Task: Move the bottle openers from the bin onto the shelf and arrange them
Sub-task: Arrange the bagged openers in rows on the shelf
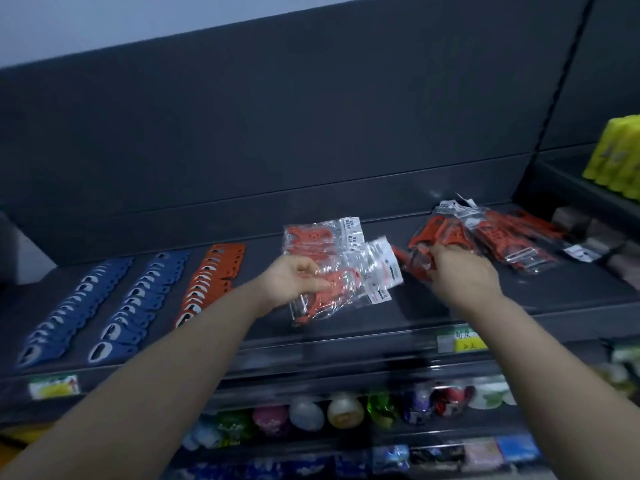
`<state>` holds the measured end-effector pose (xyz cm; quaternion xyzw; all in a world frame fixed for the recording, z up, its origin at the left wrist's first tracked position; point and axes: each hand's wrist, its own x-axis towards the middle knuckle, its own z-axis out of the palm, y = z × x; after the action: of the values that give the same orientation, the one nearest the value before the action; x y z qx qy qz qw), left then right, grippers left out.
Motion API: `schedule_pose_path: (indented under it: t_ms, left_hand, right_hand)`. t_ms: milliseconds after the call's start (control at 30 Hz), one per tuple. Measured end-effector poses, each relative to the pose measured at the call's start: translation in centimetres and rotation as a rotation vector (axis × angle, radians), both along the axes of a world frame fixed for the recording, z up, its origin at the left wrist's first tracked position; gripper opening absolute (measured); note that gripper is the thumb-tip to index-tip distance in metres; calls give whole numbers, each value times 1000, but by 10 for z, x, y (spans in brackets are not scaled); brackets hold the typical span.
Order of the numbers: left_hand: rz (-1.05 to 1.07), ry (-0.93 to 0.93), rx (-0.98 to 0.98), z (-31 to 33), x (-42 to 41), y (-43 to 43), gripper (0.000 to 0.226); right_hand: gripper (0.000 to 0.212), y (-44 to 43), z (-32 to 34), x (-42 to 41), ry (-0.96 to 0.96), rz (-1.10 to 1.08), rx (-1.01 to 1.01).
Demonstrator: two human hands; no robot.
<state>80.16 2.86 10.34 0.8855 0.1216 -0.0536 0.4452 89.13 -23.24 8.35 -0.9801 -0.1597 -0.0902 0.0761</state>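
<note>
I'm on the head view and the shelf (519, 299) fills most of it. The left hand (291, 278) is above the middle of the shelf, with fingers curled underneath and thumb on top, gripping the bundle of bagged red openers (341, 289). They sit in clear sleeves, with white labels fanned toward the shelf's right end (motion blur stops me counting them). The bundle is lifted and tilted, its lower corner out over the shelf's front edge.

The right hand (460, 271) is over the right half of the shelf, knuckles up, and its fingertips pinch a loose red packet (414, 263). That packet touches the near-left edge of the messy pile (491, 237) of bagged red openers heaped at the shelf's right end. I can't tell whether the packet is clear of the shelf surface.

Behind the left hand, toward the shelf's back, a small flat stack (311, 239) of the same bags lies on the shelf.

On the shelf's left half I see 2 blue rows (79, 306) of overlapping unbagged openers. Beside them is 1 orange row (211, 282), and all 3 run from front to back.

A price label (460, 341) is fixed to the shelf's front edge. Below the shelf sit round colourful packages (346, 410). Beyond the shelf's right end and higher up stand yellow bottles (616, 154).
</note>
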Motion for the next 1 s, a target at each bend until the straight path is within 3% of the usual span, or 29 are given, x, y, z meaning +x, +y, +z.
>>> schedule_pose_path:
  t_ms: [100, 300, 400, 500, 567, 667, 800, 900, 1000]
  left_hand:
    - [-65, 42, 298, -18, 0, -3, 22]
    - [-15, -35, 735, -21, 8, -15, 56]
    - [81, -232, 592, -11, 27, -36, 57]
    - [-37, -457, 604, -4, 63, -68, 74]
    - [-220, -386, 656, 2, 89, -92, 74]
    - [-341, -176, 608, 10, 123, -125, 25]
    - [14, -214, 549, 12, 154, -135, 9]
    - [291, -264, 487, 11, 168, -125, 12]
    - [383, -257, 467, 12, 174, -121, 14]
  right_hand:
    - [29, -2, -5, 0, 73, -41, 91]
    - [19, -11, 8, 16, 79, -35, 211]
    - [17, -20, 18, 27, 116, 58, 250]
    - [21, -39, 21, 43, 277, 241, 212]
    - [19, -54, 20, 56, 353, 344, 195]
    - [18, -78, 24, 79, 349, 377, 257]
    - [26, -105, 39, 110, 180, 306, 477]
    - [33, -115, 41, 130, 167, 238, 399]
    - [16, -107, 40, 139, 209, 284, 321]
